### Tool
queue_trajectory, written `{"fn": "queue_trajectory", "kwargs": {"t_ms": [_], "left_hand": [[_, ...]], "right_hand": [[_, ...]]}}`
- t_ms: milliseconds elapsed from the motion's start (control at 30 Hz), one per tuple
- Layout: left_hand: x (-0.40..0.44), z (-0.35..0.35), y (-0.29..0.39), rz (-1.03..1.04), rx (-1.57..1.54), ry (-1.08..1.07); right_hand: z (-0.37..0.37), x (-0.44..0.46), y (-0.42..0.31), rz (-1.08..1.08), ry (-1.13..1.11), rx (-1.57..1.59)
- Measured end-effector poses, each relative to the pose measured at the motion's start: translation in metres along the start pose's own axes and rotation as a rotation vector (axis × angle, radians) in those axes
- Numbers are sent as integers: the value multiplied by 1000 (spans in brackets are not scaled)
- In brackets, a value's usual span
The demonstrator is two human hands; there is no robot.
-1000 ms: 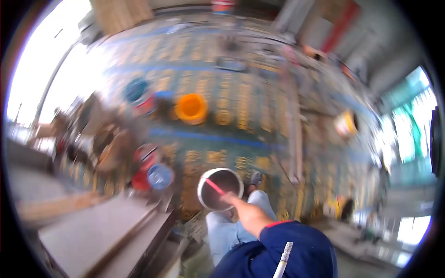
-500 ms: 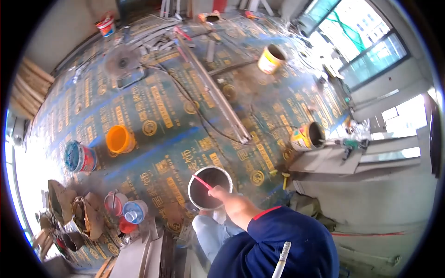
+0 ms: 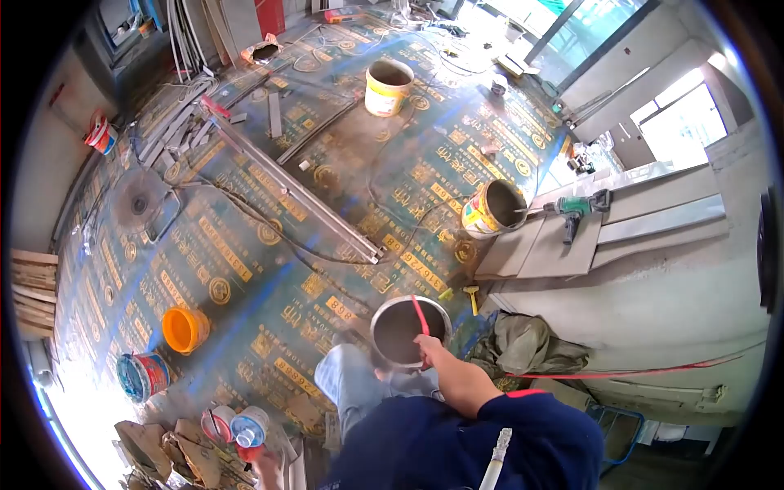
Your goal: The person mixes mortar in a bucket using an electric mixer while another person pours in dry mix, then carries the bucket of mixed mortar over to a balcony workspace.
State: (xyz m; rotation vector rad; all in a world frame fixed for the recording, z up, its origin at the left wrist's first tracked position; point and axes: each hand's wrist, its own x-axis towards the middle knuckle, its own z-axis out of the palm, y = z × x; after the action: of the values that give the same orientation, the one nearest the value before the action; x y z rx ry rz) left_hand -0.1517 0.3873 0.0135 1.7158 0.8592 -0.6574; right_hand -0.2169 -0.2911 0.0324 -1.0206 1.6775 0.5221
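My right hand (image 3: 426,349) is closed around a slim red handle (image 3: 420,314), held over the mouth of a bucket (image 3: 377,343) with a pale rim. Grey material shows inside that bucket. The kind of tool on the handle cannot be made out. At the lower left, a blurred skin-toned shape that looks like my left hand (image 3: 266,469) is beside a red item (image 3: 250,454) and a clear plastic bottle (image 3: 250,426). Its fingers are too smeared to read. My bent knee in pale jeans (image 3: 347,380) is left of the bucket.
An orange bucket (image 3: 185,330) and a blue-smeared bucket (image 3: 144,377) stand left. A green power drill (image 3: 576,208) lies on boards right, near a yellow bucket (image 3: 483,214). A long metal profile (image 3: 302,196) and cables cross the floor. Crumpled cloth (image 3: 531,347) lies right of me.
My view has swung right and tilted, shifting the surroundings. My right hand still grips the red handle at the bucket. A blurred hand shape now shows at the lower left.
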Motion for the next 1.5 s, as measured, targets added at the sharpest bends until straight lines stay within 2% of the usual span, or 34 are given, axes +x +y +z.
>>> {"fn": "queue_trajectory", "kwargs": {"t_ms": [33, 67, 100, 133, 233, 267, 300, 333, 367, 400, 433, 500, 533, 567, 600, 633, 700, 767, 833, 900, 967, 1000, 1167, 1233, 1333, 1400, 1500], "left_hand": [[8, 2, 28, 74, -165, -34], [18, 2, 69, 109, 570, -7], [29, 10, 108, 63, 305, -28], [46, 16, 136, 10, 214, -8], [120, 20, 235, -198, -66, -41], [153, 34, 276, -294, -184, -149], [182, 59, 322, -159, -222, 63], [223, 84, 386, 85, -141, 84], [263, 110, 450, 326, -56, 122], [295, 153, 547, 721, 745, 99], [315, 188, 619, 1196, 1440, 426], [366, 309, 749, 1111, 453, 329], [349, 366, 815, 1002, 810, 165], [274, 447, 863, 1005, 635, -152], [220, 520, 893, 1049, 644, -253], [192, 570, 914, 1092, 655, -352], [211, 635, 932, 1069, 634, -388], [234, 677, 944, 1036, 631, -410], [264, 699, 960, 1020, 1153, -174], [265, 724, 974, 913, 1306, -142], [237, 776, 993, 612, 1071, -275], [216, 806, 1000, 545, 1010, -314], [242, 939, 1037, 518, 1041, -445], [255, 977, 1050, 495, 985, -510], [292, 1021, 1083, 445, 1061, -532], [326, 1031, 1109, 291, 1001, -505], [390, 1040, 1154, 279, 1111, -208]], "right_hand": [[-5, 12, -18, 32, 2, 105], [-16, 39, -15, 68, -19, 266], [-27, 66, -13, 108, -35, 426], [-45, 75, -18, 101, -18, 426], [-68, 66, -41, 98, -15, 735], [-80, 58, -57, 29, -6, 768], [-95, 114, -39, 134, -35, 898], [-101, 86, -59, 237, -17, 1083], [-107, 58, -81, 244, -6, 1106], [-110, 17, -117, 288, 58, 1149], [-112, -5, -146, 330, 117, 1197], [-126, 6, -158, 318, 132, 1283], [-131, 17, -162, 363, 101, 1394], [-138, 28, -168, 412, 68, 1500], [-144, 50, -161, 369, 54, 1509], [-145, 69, -152, 250, 70, 1430], [-151, 108, -139, 12, 139, 1262], [-162, 120, -153, 77, 93, 1252], [-170, 129, -181, 129, 54, 1260], [-170, 126, -195, 172, 35, 1232], [-175, 123, -214, 202, 25, 1209], [-179, 124, -227, 204, 20, 1194], [-201, 131, -292, 231, 23, 1163], [-213, 137, -320, 225, 33, 1138], [-231, 142, -371, 224, 57, 1113], [-244, 142, -412, 213, 90, 1104], [-259, 143, -479, 167, 133, 1100]]}}
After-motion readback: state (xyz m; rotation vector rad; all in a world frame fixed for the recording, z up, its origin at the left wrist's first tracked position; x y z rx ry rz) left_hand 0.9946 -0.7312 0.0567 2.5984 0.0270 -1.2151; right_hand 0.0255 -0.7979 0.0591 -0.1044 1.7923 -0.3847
